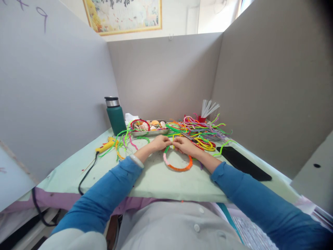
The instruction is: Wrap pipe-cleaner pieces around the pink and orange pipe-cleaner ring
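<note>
Close together, the left hand (160, 142) and right hand (183, 145) pinch the multicoloured ring (179, 169) at its far side, forearms (104, 190) slanting inward.

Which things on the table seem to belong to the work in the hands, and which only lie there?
Likely for the work:
held pipe-cleaner ring
loose pipe cleaners
glue gun
glue sticks
perhaps the metal tray

Probably only lying there:
teal bottle
flat black slab

Room lies before the ring (179, 169); pipe cleaners (201, 127) block the far right.
</note>
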Demonstrator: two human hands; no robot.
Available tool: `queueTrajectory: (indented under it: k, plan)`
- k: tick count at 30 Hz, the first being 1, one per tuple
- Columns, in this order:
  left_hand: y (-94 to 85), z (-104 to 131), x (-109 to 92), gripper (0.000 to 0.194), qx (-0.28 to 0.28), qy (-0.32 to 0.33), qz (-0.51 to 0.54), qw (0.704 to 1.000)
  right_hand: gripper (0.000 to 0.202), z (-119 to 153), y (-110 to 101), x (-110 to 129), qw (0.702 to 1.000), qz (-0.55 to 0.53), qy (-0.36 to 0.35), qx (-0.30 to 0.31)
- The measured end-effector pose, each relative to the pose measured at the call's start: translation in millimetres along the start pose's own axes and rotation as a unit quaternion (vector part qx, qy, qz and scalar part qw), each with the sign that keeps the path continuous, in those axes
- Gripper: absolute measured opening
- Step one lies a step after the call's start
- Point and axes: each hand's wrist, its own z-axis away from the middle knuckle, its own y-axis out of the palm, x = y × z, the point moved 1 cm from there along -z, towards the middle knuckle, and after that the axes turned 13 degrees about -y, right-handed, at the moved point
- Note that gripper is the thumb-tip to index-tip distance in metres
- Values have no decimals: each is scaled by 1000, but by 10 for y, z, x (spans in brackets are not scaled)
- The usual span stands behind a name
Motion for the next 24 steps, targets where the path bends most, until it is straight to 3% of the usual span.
queueTrajectory:
  k: [24]
  plan:
    - [7, -17, 0, 37, -2, 5, -45, 999, 23, -3, 6, -22, 999, 28, -6, 16]
